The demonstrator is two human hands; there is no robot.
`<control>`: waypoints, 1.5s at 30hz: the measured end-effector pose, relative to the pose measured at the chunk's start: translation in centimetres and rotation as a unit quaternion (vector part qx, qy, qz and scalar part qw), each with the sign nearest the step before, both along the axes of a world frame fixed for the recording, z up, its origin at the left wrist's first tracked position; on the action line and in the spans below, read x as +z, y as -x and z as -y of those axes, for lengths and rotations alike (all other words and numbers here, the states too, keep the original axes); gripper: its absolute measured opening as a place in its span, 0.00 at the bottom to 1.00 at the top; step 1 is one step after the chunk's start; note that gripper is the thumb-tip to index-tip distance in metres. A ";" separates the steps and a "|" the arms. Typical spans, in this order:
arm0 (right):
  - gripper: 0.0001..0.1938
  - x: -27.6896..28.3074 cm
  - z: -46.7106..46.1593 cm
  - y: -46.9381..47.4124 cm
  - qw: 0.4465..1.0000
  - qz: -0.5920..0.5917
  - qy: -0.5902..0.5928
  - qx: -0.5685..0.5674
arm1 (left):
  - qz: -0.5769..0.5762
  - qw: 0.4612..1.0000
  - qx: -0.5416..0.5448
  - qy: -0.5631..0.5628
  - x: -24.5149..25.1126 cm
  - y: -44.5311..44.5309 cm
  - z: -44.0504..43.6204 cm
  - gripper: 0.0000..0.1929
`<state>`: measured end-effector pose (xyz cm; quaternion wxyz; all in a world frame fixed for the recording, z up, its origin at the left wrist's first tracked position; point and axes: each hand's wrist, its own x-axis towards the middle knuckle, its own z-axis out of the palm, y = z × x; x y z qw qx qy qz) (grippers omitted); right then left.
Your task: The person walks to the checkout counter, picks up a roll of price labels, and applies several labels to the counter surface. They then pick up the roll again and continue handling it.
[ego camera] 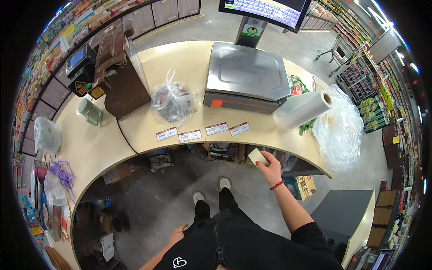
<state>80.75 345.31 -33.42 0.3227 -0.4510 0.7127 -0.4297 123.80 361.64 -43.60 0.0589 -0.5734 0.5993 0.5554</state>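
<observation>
In my right hand (pixel 271 170) is a small pale cream box-shaped object (pixel 258 157), held between thumb and fingers just off the counter's inner edge. A beaded red bracelet circles that wrist. My left hand (pixel 177 234) hangs low beside my body, above the floor, with nothing visible in it and its fingers loosely apart. Before me, on the curved cream counter (pixel 140 136), lie several printed price labels (pixel 189 135) in a row. Behind them sits a knotted clear plastic bag (pixel 172 101) with dark contents. The flat metal plate of a weighing scale (pixel 248 71) is farther right.
A roll of clear plastic bags (pixel 302 109) leans beside a crumpled plastic heap (pixel 339 131). The brown machine (pixel 126 89) and a green mug (pixel 90 111) stand left. Purple ties (pixel 62 175) lie on the left counter arm. A black cable (pixel 125 136) crosses the counter edge.
</observation>
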 end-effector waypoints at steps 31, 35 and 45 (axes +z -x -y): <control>0.20 -8.0 9.2 12.2 0.892 -0.382 0.050 0.236 | 0.074 0.979 0.021 0.189 8.2 11.6 -3.3 0.14; 0.22 -7.6 9.0 11.5 0.881 -0.418 0.053 0.214 | 0.068 0.970 0.026 0.230 7.9 10.1 -5.7 0.14; 0.23 -3.7 8.6 4.4 0.903 -0.360 0.153 0.176 | -0.021 0.972 0.134 0.190 13.8 4.3 -11.8 0.14</control>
